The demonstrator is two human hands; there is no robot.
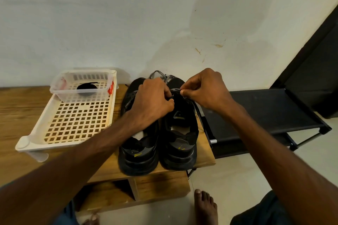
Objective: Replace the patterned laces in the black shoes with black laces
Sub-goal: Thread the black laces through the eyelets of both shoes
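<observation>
While in clr tub [82, 98], blk lace [87, 88]

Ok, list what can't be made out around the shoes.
Head view throughout.
Eyelets of right shoe: covered by left grip and right grip.
Lacing of left shoe: under left grip.
End of black lace: buried in right grip.
In box, dark item: blurred by its wall.

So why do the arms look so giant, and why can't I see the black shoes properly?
Head view: the wide-angle lens stretches the forearms toward the bottom corners; head view: soft, dim light leaves the black shoes nearly detailless, so the black lace trailing from the right hand barely shows.
</observation>
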